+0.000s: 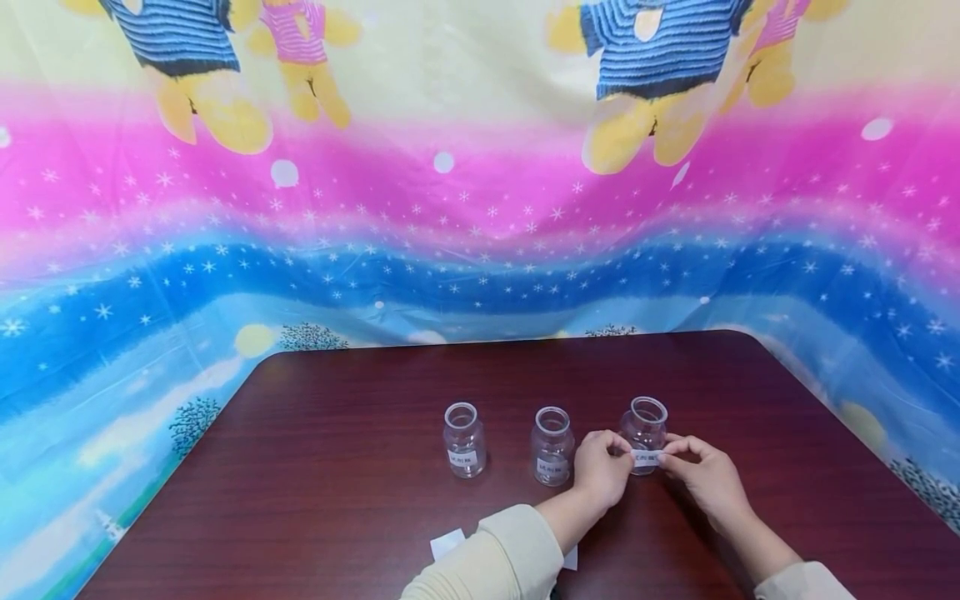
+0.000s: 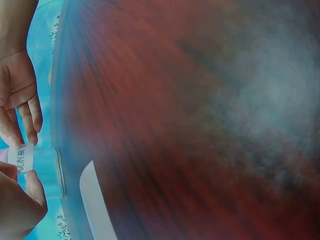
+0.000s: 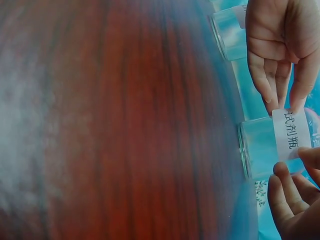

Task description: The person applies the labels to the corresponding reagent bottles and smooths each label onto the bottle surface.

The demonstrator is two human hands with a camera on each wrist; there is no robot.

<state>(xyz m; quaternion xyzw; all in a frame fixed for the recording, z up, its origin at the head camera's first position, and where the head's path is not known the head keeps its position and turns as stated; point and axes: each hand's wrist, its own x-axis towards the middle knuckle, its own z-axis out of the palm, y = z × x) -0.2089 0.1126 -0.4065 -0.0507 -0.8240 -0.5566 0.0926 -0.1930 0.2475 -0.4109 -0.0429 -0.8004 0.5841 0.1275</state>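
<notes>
Both hands are at the rightmost clear glass jar (image 1: 647, 417), which stands upright and open-mouthed. A small white label (image 1: 647, 458) with printed characters lies across its front. My left hand (image 1: 603, 467) pinches the label's left end between thumb and fingers. At the other end, my right hand (image 1: 708, 483) pinches the label with the thumb in front. In the right wrist view the label (image 3: 291, 132) overlaps the jar's side (image 3: 260, 150), with the left hand (image 3: 282, 40) above and the right hand (image 3: 297, 200) below.
Two more open glass jars, a middle one (image 1: 552, 437) and a left one (image 1: 463, 442), stand in a row, each bearing a white label. White paper (image 1: 447, 543) lies partly under the left sleeve (image 1: 517, 550). A patterned curtain (image 1: 480, 200) borders the dark wooden table (image 1: 337, 467).
</notes>
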